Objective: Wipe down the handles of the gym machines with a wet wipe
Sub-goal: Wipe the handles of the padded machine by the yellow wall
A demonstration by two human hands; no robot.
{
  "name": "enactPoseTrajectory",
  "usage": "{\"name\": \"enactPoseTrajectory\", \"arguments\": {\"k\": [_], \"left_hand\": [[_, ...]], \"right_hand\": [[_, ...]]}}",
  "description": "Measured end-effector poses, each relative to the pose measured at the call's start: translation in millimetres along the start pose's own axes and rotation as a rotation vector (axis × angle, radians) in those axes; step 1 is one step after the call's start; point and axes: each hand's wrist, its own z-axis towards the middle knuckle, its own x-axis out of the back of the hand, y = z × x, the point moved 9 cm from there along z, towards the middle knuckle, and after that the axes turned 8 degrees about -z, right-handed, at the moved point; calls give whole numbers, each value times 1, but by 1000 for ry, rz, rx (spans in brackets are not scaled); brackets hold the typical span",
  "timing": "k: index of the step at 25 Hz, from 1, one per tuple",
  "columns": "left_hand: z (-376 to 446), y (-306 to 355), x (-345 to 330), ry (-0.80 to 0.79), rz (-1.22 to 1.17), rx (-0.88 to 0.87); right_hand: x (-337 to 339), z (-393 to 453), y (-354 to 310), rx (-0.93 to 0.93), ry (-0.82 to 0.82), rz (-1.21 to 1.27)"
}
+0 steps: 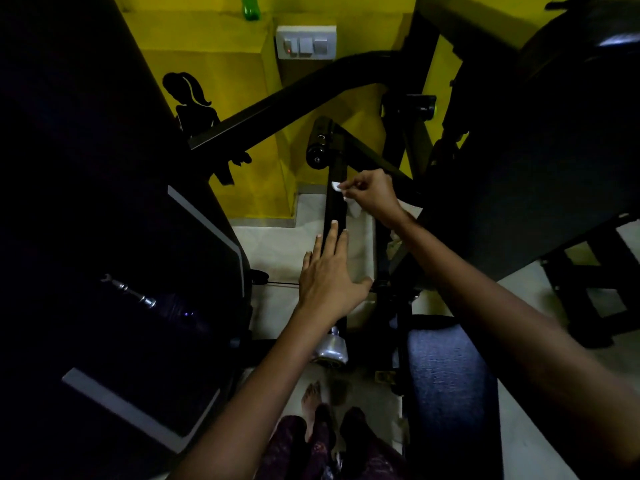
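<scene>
Pinching wet wipe (341, 189) against black bar (335, 206), right hand (372, 195); left hand (327, 271) flat, fingers straight.

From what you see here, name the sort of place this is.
Most likely a small gym: a black steel machine arm with a padded roller, a blue upholstered seat, and a fitness silhouette decal.

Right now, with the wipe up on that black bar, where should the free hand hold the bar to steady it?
Probably mid-bar, where the left hand already rests flat on the black bar, below the wet wipe pinched by the right hand. The bar is narrow and straight, so wrap the fingers round it from the left, keeping the upper part free for wiping.
</scene>
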Motion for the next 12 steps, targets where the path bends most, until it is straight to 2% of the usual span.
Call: {"name": "enactPoseTrajectory", "arguments": {"k": [4, 9, 12], "left_hand": [[19, 1, 4, -23, 12, 55], [33, 2, 4, -92, -122, 30], [34, -1, 4, -64, -196, 32]], "right_hand": [[-4, -11, 6, 23, 39, 84], [-5, 24, 11, -58, 65, 135], [-3, 31, 6, -48, 54, 97]]}}
